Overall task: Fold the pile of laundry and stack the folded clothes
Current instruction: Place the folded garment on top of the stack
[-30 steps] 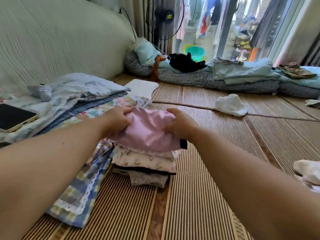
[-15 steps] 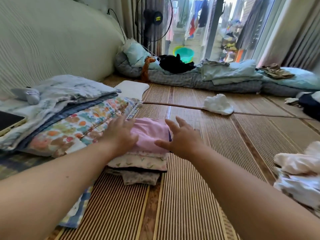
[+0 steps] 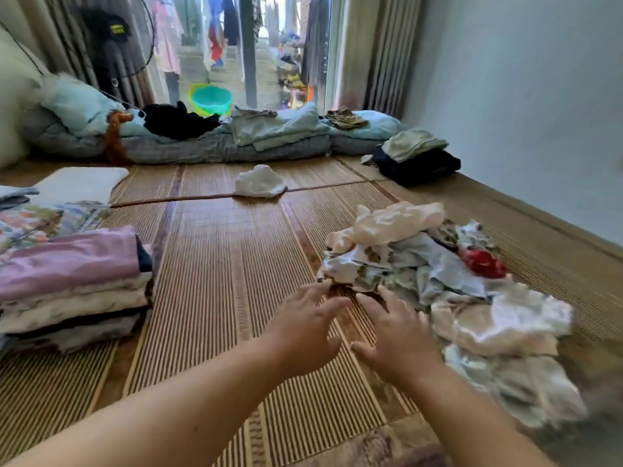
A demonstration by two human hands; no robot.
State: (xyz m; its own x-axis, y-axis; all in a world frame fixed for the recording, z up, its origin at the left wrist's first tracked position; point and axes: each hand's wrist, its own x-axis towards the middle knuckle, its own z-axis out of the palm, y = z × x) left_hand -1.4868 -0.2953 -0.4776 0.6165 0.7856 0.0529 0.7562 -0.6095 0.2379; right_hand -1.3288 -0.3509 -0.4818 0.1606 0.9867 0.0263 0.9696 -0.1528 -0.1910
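Observation:
A stack of folded clothes (image 3: 70, 298) stands at the left on the woven mat, with a folded pink garment (image 3: 70, 257) on top. A loose pile of unfolded laundry (image 3: 448, 291) lies at the right, mostly white and pale blue, with a red piece (image 3: 483, 262) in it. My left hand (image 3: 303, 326) and my right hand (image 3: 394, 335) hover side by side over the mat, fingers spread, at the pile's near left edge. The fingertips reach a white floral garment (image 3: 350, 269) at that edge. Neither hand holds anything.
A crumpled white cloth (image 3: 259, 182) lies mid-mat. Folded bedding (image 3: 209, 143) lines the far side before a glass door. Dark folded clothes (image 3: 418, 163) sit by the right wall (image 3: 539, 96). A floral folded sheet (image 3: 40, 220) and white pad (image 3: 81, 182) lie far left.
Both hands let go of the pink garment on the stack and swung right to the loose pile. The view turned right with them.

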